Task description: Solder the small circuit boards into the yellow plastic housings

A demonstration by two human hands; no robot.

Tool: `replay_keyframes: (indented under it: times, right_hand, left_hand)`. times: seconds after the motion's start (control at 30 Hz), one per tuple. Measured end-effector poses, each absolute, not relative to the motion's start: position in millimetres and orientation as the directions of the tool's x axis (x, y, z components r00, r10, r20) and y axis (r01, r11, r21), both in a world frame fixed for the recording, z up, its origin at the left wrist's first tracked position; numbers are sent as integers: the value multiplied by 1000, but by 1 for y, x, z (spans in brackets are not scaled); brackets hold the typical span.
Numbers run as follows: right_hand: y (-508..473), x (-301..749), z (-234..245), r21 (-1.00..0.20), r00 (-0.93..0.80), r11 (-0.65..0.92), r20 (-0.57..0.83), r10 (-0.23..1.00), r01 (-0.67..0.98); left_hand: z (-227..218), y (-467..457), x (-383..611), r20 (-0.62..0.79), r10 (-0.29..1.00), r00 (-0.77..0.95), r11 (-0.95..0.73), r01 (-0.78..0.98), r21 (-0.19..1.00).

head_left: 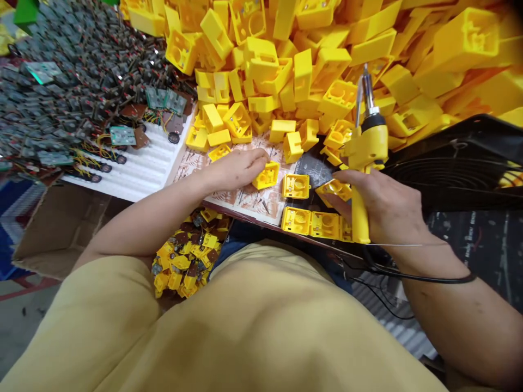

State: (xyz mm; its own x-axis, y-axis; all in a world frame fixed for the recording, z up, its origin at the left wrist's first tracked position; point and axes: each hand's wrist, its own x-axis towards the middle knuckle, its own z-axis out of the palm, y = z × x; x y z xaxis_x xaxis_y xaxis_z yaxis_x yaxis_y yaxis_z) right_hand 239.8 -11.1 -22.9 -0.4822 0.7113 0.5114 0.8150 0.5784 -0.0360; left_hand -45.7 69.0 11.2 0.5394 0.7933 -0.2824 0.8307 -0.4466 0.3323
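Observation:
My left hand [239, 170] is closed on a small yellow plastic housing [267, 175] at the table's near edge, its hollow side facing up. In my right hand [382, 198] is a yellow soldering gun [368, 144], its metal tip pointing up and away. The thumb and a finger of that hand also touch another yellow housing [334, 189], tilted on the dark surface. Between the hands lies an open housing [296, 187] with metal contacts inside. A row of housings [297, 220] lines the table edge, its right end partly hidden by the gun.
Yellow housings [261, 60] pile high at the back. Circuit boards with wires [102, 71] heap at the left on a white ridged sheet [151, 163]. Below the edge sits a container of yellow assemblies [190, 261]. A black cable [433, 279] crosses my right forearm; a cardboard box [53, 228] stands left.

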Motion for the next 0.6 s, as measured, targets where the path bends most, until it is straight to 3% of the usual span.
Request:
replay_keyframes:
  times: [0.1, 0.17, 0.27, 0.4, 0.5, 0.6]
  right_hand:
    - [-5, 247, -18, -100, -617, 713, 428, 661, 694]
    - [-2, 253, -16, -141, -681, 767, 379, 626, 626]
    - [0, 260, -15, -147, -714, 788, 348, 608, 598]
    - [-4, 261, -18, -72, -694, 752, 334, 638, 656]
    - [-7, 257, -20, 24, -626, 669, 379, 682, 743]
    - [-9, 253, -23, 80, -580, 611, 429, 692, 788]
  left_hand:
    - [11, 59, -41, -258, 871, 418, -413, 908, 77]
    - [11, 48, -39, -160, 891, 425, -432, 902, -15]
    - [6, 37, -41, -58, 824, 564, -562, 826, 48]
    - [-2, 34, -41, -107, 717, 689, -671, 723, 164]
    - [1, 36, -34, -141, 772, 620, -617, 784, 71]
    - [9, 37, -26, -175, 881, 441, -458, 886, -77]
